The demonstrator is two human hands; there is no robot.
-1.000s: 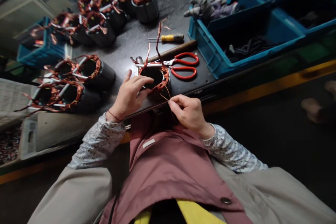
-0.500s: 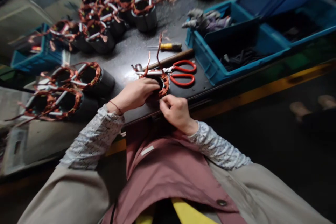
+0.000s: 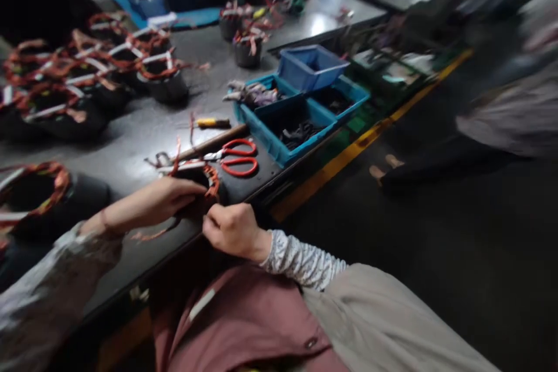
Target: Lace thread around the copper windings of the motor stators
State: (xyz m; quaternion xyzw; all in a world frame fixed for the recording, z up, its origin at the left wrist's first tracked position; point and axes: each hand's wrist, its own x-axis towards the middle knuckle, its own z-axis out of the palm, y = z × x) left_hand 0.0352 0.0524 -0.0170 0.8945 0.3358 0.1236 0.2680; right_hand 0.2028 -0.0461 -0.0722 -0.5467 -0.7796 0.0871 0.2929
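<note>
A motor stator [image 3: 213, 181] with orange-brown copper windings sits near the table's front edge, partly covered by my hands. My left hand [image 3: 159, 200] grips its left side, fingertips over the opening. At the near right rim, my right hand [image 3: 233, 229] is closed in a pinch; whatever it holds is hidden. Copper wire leads stick up from the far side of the windings. Just beyond lie red-handled scissors [image 3: 239, 158], a wooden-handled hammer [image 3: 215, 142] and a yellow-and-black screwdriver [image 3: 213, 123].
Several wound stators [image 3: 161, 81] stand at the left and back left. A blue divided bin [image 3: 279, 148] with black pieces and grey gloves [image 3: 255, 94] is at the right, a smaller blue bin [image 3: 311, 64] resting on it. Another person [image 3: 501, 122] is at the far right.
My view has swung up and to the right, so bench items appear further left and more of the aisle and another person show. Both hands stay at the stator.
</note>
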